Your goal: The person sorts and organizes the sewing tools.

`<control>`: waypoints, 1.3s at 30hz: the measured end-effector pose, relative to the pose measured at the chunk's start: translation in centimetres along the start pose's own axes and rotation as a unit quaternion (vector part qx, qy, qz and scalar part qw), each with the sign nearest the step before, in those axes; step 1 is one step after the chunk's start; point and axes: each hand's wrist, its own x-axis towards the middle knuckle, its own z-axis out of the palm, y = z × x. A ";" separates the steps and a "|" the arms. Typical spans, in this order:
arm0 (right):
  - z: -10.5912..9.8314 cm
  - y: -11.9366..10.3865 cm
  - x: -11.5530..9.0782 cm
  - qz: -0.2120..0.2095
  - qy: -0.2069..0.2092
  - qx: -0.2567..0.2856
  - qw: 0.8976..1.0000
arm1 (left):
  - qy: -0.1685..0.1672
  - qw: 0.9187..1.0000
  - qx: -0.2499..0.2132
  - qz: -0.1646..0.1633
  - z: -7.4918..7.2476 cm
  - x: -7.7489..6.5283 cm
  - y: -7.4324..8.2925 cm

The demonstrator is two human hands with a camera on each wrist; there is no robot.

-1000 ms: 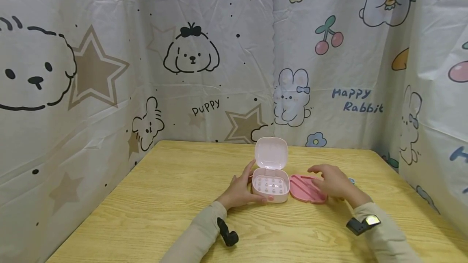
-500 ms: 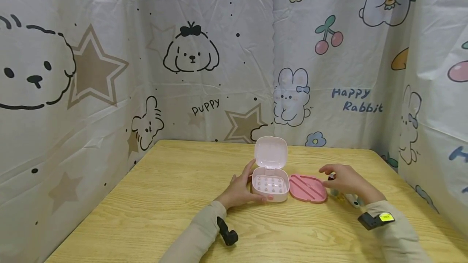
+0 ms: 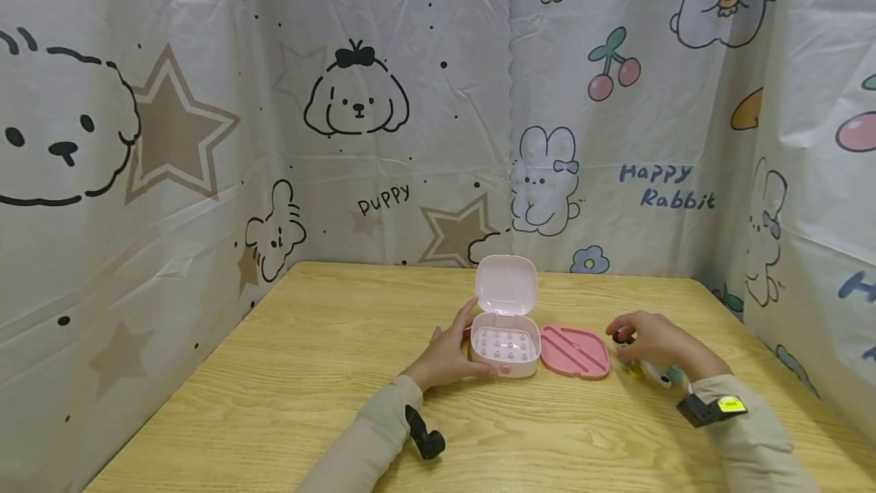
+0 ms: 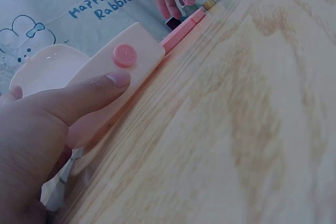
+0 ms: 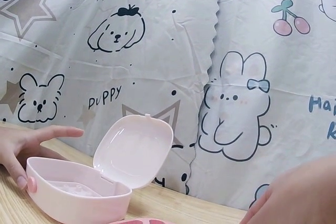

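A pale pink hinged box point(image 3: 508, 345) stands with its lid point(image 3: 506, 284) raised; its floor shows rows of small bumps. My left hand point(image 3: 443, 356) grips it from the left, thumb on the front beside a round pink button point(image 4: 125, 55), fingers round the far side. To the right of the box lies a darker pink tray insert point(image 3: 575, 352) with slanted grooves. My right hand point(image 3: 660, 341) is over small items beyond this insert, thumb and fingers apart around a dark-ended small piece point(image 3: 623, 337). Whether they touch it is unclear.
Under and beside the right hand lie small greenish and yellowish items point(image 3: 667, 377), partly hidden. A wooden table point(image 3: 328, 326) carries everything. Printed curtains point(image 3: 411, 97) hang behind and at both sides.
My right hand has moved right, from over the pink insert to the small items beside it, uncovering the insert. The left hand and the box have stayed in place.
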 end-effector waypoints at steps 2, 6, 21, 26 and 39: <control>0.0 -0.1 0.0 0.008 -0.007 -0.004 1.000 | 0.001 1.000 0.001 0.000 0.0 0.0 0.0; 0.1 -0.1 0.0 0.007 -0.013 -0.013 1.000 | 0.003 1.000 0.002 0.003 0.0 0.1 -0.2; 0.9 0.8 0.3 -0.026 -0.005 -0.013 1.000 | 0.001 1.000 0.012 0.012 0.0 0.1 -0.1; 0.9 0.8 0.4 -0.018 -0.003 -0.018 1.000 | 0.001 1.000 0.012 0.009 0.1 0.1 -0.2; 0.5 0.1 0.1 0.027 0.020 0.007 0.999 | 0.002 1.000 0.007 0.007 0.2 0.2 -0.3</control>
